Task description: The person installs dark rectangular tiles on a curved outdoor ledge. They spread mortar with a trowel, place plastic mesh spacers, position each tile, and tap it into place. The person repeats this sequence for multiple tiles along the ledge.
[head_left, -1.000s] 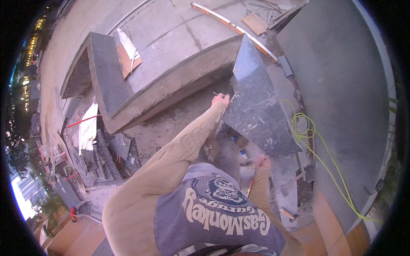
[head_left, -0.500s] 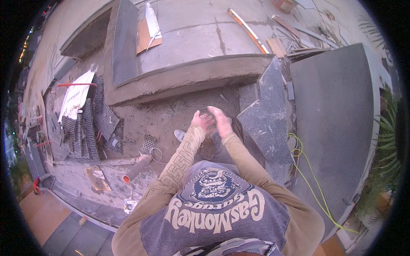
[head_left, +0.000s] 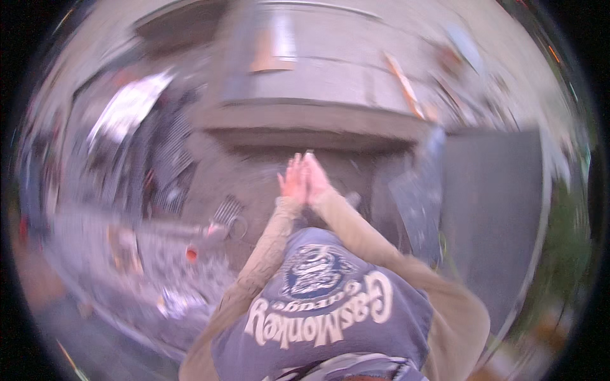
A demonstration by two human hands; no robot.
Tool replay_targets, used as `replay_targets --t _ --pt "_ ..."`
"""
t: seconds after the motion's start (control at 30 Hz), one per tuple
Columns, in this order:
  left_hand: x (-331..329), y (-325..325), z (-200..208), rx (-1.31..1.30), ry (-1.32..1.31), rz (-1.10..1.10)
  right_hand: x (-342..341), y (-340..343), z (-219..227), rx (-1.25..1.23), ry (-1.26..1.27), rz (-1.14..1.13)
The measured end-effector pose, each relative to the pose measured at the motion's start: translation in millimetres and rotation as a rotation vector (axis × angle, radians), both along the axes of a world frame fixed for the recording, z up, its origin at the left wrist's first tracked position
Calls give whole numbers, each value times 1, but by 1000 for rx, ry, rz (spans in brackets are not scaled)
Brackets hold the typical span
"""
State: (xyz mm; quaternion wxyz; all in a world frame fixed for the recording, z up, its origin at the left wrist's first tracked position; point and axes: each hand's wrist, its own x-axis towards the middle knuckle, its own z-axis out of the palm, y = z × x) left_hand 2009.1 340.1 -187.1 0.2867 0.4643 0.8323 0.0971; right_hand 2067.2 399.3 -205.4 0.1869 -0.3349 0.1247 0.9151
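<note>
My left hand (head_left: 293, 181) and my right hand (head_left: 316, 180) meet palm to palm in front of my chest. The left fingers are stretched out and slightly spread; those of the right lie straight along them. No object shows between the palms, though their inner faces are hidden. Beyond the fingertips runs a low, rough grey concrete ledge (head_left: 318, 119). To the right of my hands lean blue-grey slabs (head_left: 416, 203). The picture is smeared by motion.
At left, dark grid-patterned sheets (head_left: 171, 152) pile up beside a white sheet (head_left: 130, 105). An orange-ended pipe (head_left: 191, 254) lies near my left forearm. A large grey panel (head_left: 492, 203) stands on the right. A long orange-and-white bar (head_left: 403, 82) lies beyond the ledge.
My hands have gone from being cupped loosely against each other to flat together with fingers straight. The view has turned, so the surroundings sit differently and look blurred.
</note>
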Motion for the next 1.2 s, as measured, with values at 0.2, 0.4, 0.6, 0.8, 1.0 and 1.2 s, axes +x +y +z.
replay_targets --t 0.2,0.4,0.6,0.8,1.0,1.2 --pt "-8 -46 -67 -267 -814 578 128 21 102 757 -153 20" --pt "28 -24 2 72 -1645 1089 109 -8 89 1295 -414 321" --pt "67 -32 23 642 -1216 618 92 8 -84 685 15 512" --pt "49 -139 82 1015 -879 873 79 -18 16 907 168 1206" --pt "77 -164 109 839 85 730 2 -122 64 980 591 1018" --pt "44 -218 182 998 -190 805 -83 -158 38 870 592 1203"
